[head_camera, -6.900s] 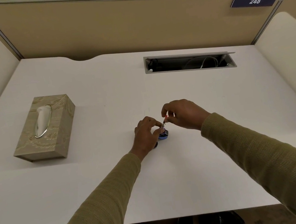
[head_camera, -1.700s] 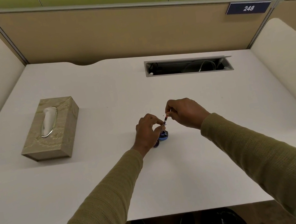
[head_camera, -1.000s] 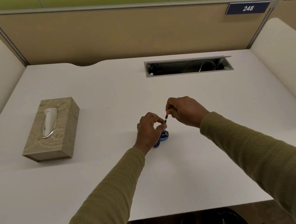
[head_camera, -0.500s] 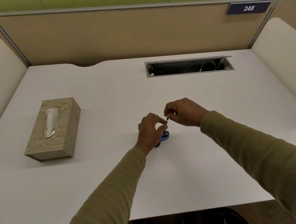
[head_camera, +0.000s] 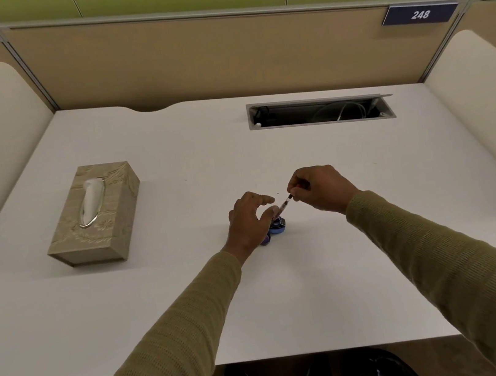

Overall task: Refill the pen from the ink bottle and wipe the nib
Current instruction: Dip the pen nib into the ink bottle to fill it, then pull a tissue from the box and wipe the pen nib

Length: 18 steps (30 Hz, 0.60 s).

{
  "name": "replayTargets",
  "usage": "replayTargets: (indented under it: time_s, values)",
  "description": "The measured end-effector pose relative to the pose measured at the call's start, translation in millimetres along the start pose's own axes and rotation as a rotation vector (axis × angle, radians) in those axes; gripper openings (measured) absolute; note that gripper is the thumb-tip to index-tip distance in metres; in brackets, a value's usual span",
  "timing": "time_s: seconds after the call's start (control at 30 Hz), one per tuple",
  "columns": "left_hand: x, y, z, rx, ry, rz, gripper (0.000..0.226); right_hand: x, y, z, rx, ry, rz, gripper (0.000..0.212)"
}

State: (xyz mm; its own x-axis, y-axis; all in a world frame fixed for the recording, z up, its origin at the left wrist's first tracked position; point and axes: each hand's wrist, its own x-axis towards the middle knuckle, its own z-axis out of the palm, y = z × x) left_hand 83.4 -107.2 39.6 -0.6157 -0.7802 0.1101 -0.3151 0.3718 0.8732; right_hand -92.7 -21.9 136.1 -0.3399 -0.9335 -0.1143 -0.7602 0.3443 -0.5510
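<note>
Right hand (head_camera: pixel 321 189) pinches the pen (head_camera: pixel 286 203) by its upper end, tip angled down into the ink bottle (head_camera: pixel 278 225) at the centre of the desk (head_camera: pixel 194 308). Your left hand (head_camera: pixel 250 219) rests beside the bottle with fingers loosely spread, gripping nothing. You look to be mid-fill. Next, lift the nib clear without tipping the bottle, then reach for the tissue box (head_camera: pixel 96 215) at mid-left.
</note>
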Motion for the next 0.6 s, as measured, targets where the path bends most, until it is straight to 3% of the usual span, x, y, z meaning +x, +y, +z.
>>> replayTargets:
  time_s: [0.6]
  values:
    - [-19.1,-19.8,-21.3,-0.011,0.077,-0.128,0.019,-22.5,24.8,15.4,0.515,0.119,0.314,0.012]
